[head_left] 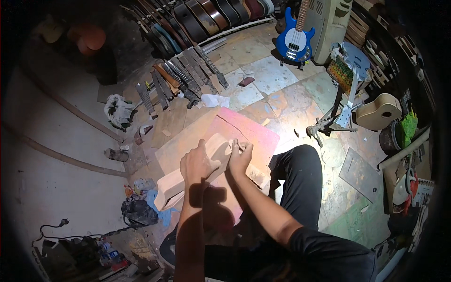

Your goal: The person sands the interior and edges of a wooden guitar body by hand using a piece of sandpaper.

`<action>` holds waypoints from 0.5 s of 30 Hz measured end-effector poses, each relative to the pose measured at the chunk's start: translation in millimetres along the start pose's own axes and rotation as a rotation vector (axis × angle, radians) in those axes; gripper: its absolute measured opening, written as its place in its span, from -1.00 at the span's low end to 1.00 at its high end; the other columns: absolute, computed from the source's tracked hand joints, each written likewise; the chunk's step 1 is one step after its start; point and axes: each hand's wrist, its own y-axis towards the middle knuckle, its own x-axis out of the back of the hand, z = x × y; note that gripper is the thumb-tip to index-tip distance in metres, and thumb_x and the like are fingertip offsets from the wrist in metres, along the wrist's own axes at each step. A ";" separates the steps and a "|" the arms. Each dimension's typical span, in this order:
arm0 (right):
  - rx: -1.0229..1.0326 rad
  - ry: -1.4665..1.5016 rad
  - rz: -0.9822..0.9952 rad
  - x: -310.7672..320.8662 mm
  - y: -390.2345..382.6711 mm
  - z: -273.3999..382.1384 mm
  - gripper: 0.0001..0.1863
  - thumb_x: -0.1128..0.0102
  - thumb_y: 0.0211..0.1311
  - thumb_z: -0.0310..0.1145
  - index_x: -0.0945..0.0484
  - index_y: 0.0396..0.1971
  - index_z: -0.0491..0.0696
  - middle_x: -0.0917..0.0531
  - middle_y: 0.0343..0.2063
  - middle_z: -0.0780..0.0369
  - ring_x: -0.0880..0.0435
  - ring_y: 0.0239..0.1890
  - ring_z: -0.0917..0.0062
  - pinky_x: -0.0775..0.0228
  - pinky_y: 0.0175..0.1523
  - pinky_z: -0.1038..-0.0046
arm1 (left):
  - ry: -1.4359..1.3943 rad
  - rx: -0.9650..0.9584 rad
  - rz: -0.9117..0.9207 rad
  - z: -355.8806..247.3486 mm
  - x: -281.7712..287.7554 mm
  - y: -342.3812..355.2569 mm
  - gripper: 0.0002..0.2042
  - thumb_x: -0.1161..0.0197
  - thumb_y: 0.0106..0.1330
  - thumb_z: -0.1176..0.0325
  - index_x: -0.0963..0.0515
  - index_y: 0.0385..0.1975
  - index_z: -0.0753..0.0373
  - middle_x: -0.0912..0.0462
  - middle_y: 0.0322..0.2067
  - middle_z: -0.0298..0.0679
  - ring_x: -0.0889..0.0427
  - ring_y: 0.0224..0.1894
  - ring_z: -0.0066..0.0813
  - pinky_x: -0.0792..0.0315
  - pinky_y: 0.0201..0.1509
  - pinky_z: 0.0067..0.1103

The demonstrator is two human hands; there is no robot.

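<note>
A long pale piece of shaped wood [170, 184], perhaps a guitar neck blank, lies slantwise across the pink board [256, 134] in front of me. My left hand [196, 163] is closed over its middle, with the thumb toward the right side. Close to the wood's far end, on its right edge, my right hand [240, 157] has its fingers pinched together. What those fingers hold, if anything, is too small to make out. A dark toothed edge [254, 179] shows beside my right forearm. Shadow covers part of my left wrist and the board.
Saws and files [181, 80] lie on the floor ahead. Guitar bodies [211, 19] stand in a rack behind them. A blue bass guitar [293, 41] stands far right, and an unfinished acoustic guitar [379, 112] leans at the right. A black bag [139, 213] sits left of the board.
</note>
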 end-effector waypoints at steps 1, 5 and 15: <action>-0.032 0.011 0.025 -3.5 -11.6 -1.8 -0.68 -0.39 0.46 -0.32 -0.40 -0.27 -0.15 -0.55 -0.35 0.14 -0.53 -0.27 0.39 -0.45 -0.05 0.30 | -0.003 0.007 0.002 -1.4 3.0 2.5 -0.21 -0.66 -0.16 0.04 -0.56 0.15 0.22 -0.81 -0.20 0.15 -0.81 -0.06 0.16 -0.66 0.05 -0.14; -0.094 0.029 0.084 -1.5 -35.6 -6.2 -0.67 -0.40 0.47 -0.29 -0.40 -0.26 -0.15 -0.51 -0.33 0.16 -0.51 -0.25 0.40 -0.44 -0.01 0.33 | 0.060 -0.028 -0.040 -1.0 12.8 -0.4 -0.33 -0.66 -0.04 0.06 -0.53 0.04 0.24 -0.81 -0.25 0.11 -0.82 -0.12 0.13 -0.66 -0.04 -0.15; -0.177 0.123 0.022 -0.8 -8.7 7.6 -0.65 -0.43 0.48 -0.23 -0.45 -0.31 -0.13 -0.59 -0.32 0.21 -0.54 -0.23 0.55 -0.49 -0.04 0.38 | 0.055 -0.020 -0.035 2.5 12.1 -1.8 -0.36 -0.68 -0.03 0.09 -0.52 -0.02 0.27 -0.80 -0.28 0.13 -0.82 -0.14 0.14 -0.65 -0.05 -0.13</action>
